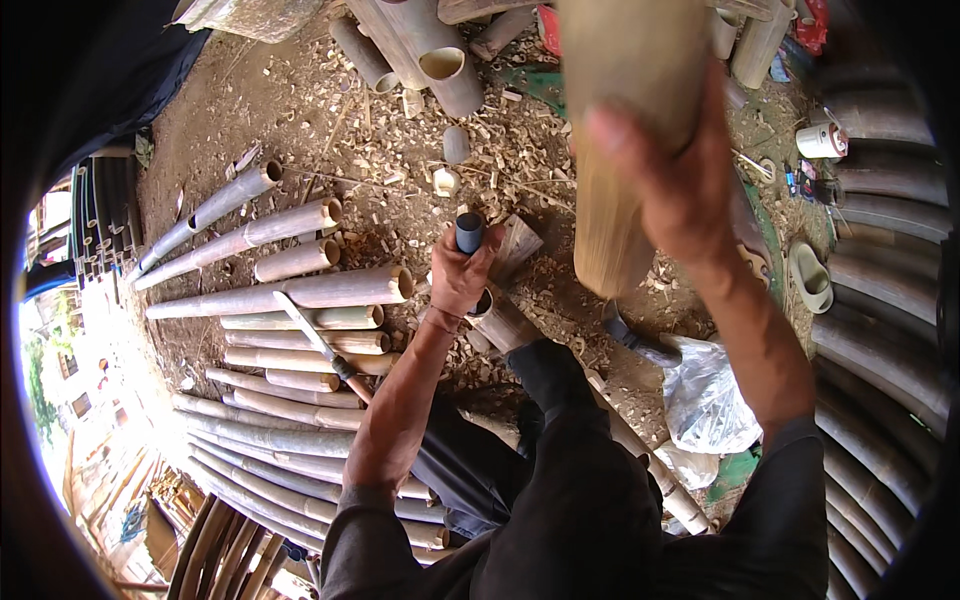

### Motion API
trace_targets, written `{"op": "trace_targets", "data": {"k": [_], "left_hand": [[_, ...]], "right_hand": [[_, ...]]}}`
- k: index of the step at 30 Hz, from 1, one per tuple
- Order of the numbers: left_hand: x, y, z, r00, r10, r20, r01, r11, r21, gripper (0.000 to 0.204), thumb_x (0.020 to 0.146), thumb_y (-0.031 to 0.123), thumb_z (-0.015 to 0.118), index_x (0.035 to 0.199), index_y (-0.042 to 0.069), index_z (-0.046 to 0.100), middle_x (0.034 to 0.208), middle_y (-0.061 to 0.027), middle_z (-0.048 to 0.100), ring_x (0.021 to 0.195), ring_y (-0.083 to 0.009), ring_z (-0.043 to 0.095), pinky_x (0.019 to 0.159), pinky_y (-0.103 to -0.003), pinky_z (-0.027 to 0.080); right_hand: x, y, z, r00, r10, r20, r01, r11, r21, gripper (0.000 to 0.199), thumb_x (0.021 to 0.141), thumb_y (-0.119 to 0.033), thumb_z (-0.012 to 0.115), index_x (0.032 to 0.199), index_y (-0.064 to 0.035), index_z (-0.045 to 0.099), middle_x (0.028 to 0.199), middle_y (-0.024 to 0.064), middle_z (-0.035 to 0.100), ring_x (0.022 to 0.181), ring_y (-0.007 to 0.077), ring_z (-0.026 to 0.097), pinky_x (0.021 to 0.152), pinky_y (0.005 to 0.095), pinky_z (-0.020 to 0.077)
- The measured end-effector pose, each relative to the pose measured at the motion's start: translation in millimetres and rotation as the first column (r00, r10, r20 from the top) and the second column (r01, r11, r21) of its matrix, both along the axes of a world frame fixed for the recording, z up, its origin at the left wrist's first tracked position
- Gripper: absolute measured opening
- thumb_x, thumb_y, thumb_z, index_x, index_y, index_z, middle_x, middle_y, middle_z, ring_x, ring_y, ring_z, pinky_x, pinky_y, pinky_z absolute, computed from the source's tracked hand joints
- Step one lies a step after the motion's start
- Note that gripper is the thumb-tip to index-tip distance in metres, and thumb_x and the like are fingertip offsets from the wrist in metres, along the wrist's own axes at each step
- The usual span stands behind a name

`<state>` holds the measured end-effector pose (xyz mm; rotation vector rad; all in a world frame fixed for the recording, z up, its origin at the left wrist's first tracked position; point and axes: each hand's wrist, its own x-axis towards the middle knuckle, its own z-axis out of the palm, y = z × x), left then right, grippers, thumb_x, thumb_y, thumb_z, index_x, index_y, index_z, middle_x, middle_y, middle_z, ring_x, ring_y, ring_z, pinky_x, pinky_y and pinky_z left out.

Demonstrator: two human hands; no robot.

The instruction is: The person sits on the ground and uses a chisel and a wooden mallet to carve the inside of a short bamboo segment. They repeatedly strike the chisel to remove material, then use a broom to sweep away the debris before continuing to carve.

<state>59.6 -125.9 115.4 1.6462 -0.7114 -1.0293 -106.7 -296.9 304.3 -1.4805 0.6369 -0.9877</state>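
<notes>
Right hand [672, 185]: up front, close to the camera, wrapped around a thick log [612, 225], thumb across the near face. Log stands roughly upright, top end cut off by the frame edge. Hand and log both motion-blurred, so can't tell exact finger placement.

Left hand [460, 272]: lower, fingers closed around a short blue tube [468, 232]. Its round top end pokes out above my fist; lower end hidden by the hand, can't tell what it meets. Log and tube are well apart, log to the right. Dark band on my left wrist.

Just below the left hand: a bamboo piece [508, 322], open end by my wrist, other end at my dark-clad leg. Wood block [520, 243] lies just right of the fist.

Left side: row of bamboo poles [290, 290], most with cut ends facing me, long knife [305, 325] lying across them. Right side: clear plastic bag [708, 395], clog [810, 278], white pot [822, 141], more poles [885, 275] along the edge. Chips [385, 160] all over the dirt.
</notes>
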Motion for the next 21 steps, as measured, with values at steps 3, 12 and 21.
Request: {"op": "trace_targets", "data": {"k": [3, 12, 21], "left_hand": [[3.8, -0.7, -6.6, 0.988, -0.155, -0.018, 0.153, 0.985, -0.074, 0.022, 0.084, 0.018, 0.067, 0.093, -0.001, 0.062, 0.079, -0.0043, 0.065, 0.068, -0.0108, 0.057, 0.063, -0.030, 0.049], [10.0, 18.9, -5.9, 0.990, -0.142, -0.023, 0.141, 0.989, -0.031, 0.028, 0.086, 0.025, 0.067, 0.095, -0.001, 0.063, 0.078, -0.0025, 0.065, 0.067, -0.0099, 0.058, 0.060, -0.026, 0.049], [-42.9, 55.5, 42.7, 0.880, -0.442, 0.174, 0.456, 0.889, -0.049, 0.015, 0.070, 0.014, 0.074, 0.081, 0.004, 0.069, 0.076, -0.0078, 0.069, 0.067, -0.0194, 0.066, 0.063, -0.032, 0.053]], "right_hand": [[-17.8, 28.4, -54.2, 0.457, 0.466, -0.758, -0.553, 0.816, 0.169, 0.092, 0.078, -0.031, 0.075, 0.148, -0.0003, 0.022, 0.121, 0.0270, 0.057, 0.109, 0.0393, 0.060, 0.101, 0.0437, 0.0467], [-2.2, 17.6, -7.6, 0.982, 0.182, -0.040, -0.184, 0.982, -0.047, 0.085, 0.077, -0.031, 0.077, 0.142, -0.0023, 0.031, 0.117, 0.0218, 0.061, 0.100, 0.0323, 0.065, 0.091, 0.0405, 0.0533], [-42.8, 64.6, -60.0, 0.860, 0.436, -0.265, -0.389, 0.896, 0.215, 0.100, 0.072, -0.030, 0.079, 0.145, 0.0054, 0.021, 0.132, 0.0264, 0.049, 0.120, 0.0339, 0.053, 0.104, 0.0422, 0.0428]]}}
